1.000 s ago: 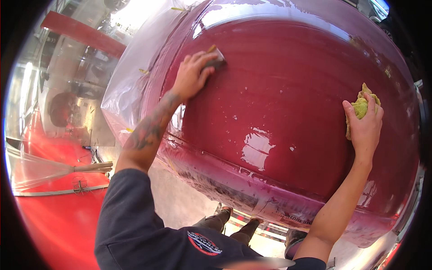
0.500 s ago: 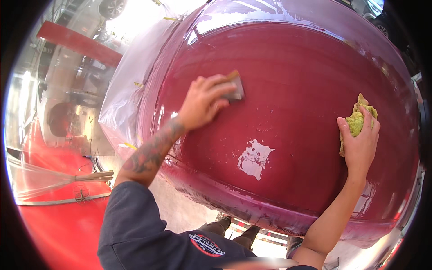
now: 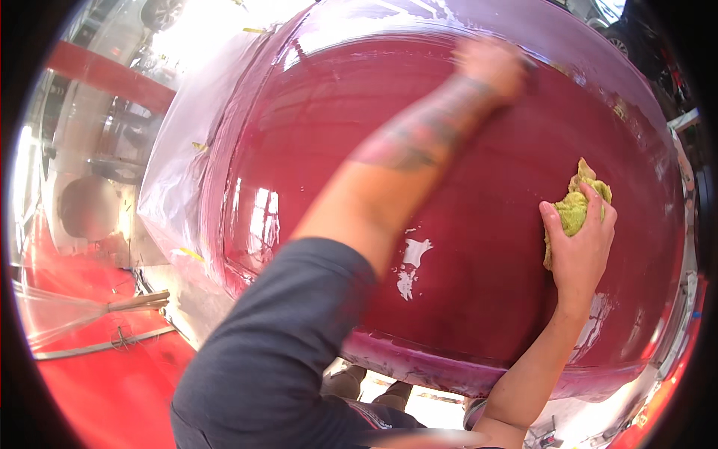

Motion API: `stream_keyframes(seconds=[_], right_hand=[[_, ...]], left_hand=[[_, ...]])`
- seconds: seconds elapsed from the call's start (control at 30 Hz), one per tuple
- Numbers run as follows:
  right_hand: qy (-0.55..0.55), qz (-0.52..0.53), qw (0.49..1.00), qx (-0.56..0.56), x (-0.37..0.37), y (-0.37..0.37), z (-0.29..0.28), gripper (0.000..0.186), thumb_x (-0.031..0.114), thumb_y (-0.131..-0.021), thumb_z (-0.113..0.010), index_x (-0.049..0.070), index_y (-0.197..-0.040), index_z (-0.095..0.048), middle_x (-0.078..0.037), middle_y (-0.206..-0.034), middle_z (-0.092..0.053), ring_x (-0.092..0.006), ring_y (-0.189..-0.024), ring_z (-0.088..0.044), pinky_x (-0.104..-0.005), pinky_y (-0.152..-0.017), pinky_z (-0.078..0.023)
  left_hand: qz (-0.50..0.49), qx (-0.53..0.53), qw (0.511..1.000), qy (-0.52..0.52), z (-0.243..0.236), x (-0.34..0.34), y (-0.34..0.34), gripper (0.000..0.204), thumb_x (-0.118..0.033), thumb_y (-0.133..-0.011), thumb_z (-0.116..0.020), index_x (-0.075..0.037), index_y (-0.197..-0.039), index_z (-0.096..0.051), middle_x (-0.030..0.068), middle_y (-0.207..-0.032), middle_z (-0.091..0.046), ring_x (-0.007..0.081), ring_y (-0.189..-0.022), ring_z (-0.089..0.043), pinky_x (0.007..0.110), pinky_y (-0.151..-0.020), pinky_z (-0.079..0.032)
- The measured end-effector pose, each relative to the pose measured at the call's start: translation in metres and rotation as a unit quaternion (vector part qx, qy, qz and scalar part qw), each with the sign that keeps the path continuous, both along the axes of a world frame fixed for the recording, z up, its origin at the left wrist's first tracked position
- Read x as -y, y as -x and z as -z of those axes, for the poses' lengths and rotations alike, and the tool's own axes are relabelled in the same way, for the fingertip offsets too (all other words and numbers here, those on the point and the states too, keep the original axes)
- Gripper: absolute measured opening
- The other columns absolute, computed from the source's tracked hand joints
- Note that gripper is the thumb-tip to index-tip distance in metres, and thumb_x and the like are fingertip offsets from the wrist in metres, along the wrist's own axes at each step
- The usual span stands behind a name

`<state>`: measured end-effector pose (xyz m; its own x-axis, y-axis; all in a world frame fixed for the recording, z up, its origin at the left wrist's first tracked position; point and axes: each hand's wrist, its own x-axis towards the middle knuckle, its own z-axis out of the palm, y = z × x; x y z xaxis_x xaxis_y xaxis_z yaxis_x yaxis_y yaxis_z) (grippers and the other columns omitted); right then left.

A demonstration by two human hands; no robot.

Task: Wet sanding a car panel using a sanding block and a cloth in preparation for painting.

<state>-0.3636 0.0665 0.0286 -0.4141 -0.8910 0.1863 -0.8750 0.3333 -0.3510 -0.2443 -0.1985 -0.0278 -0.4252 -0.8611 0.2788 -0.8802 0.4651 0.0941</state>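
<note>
A glossy maroon car panel (image 3: 464, 262) with wet patches fills the centre of the view. My left hand (image 3: 490, 67) is stretched to its upper part, smeared by motion; a dark edge of the block (image 3: 527, 69) it holds shows beside it, mostly hidden. My right hand (image 3: 587, 243) grips a crumpled yellow-green cloth (image 3: 572, 213) against the panel's right side, thumb on the left of the cloth.
Clear plastic sheeting (image 3: 172, 194) with tape borders the panel on the left. Beyond lie a red beam (image 3: 112, 78), a red surface (image 3: 105, 382) and bunched plastic (image 3: 67, 299). A dark car wheel (image 3: 619, 41) shows at the upper right, my feet (image 3: 396, 393) below.
My left hand has swept right and up across the panel with the block, now blurred. My right hand with the cloth has shifted slightly down and left in view.
</note>
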Motion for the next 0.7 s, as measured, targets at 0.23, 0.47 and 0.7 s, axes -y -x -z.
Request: stream_keyframes(seconds=[0.23, 0.47, 0.7], right_hand=[[0.019, -0.026, 0.999, 0.011, 0.003, 0.004, 0.011, 0.063, 0.043, -0.082, -0.079, 0.015, -0.135, -0.058, -0.012, -0.133, -0.052, -0.0362, -0.127, -0.052, -0.0478, -0.105, -0.043], [0.016, -0.012, 1.0, 0.003, 0.001, 0.006, 0.009, 0.062, 0.042, -0.082, -0.08, 0.015, -0.134, -0.058, -0.012, -0.133, -0.052, -0.0362, -0.124, -0.053, -0.0482, -0.105, -0.045], [0.012, -0.009, 1.0, -0.01, 0.001, -0.001, 0.006, 0.063, 0.042, -0.081, -0.08, 0.015, -0.133, -0.059, -0.014, -0.133, -0.051, -0.0378, -0.118, -0.055, -0.0499, -0.1, -0.047]], left_hand=[[0.116, -0.044, 0.992, -0.01, -0.002, -0.021, 0.045, 0.038, -0.045, -0.092, -0.065, -0.029, -0.127, -0.069, 0.009, -0.129, -0.066, 0.0326, -0.128, -0.054, 0.056, -0.104, -0.043], [-0.249, -0.015, 0.966, -0.071, 0.003, 0.05, -0.259, 0.047, -0.047, -0.101, -0.049, -0.018, -0.136, -0.061, 0.0165, -0.135, -0.065, 0.0374, -0.126, -0.06, 0.049, -0.105, -0.048], [-0.401, 0.03, 0.91, -0.095, 0.009, 0.021, -0.313, 0.051, -0.044, -0.104, -0.043, -0.021, -0.149, -0.049, 0.0133, -0.145, -0.057, 0.0389, -0.133, -0.053, 0.054, -0.109, -0.043]])
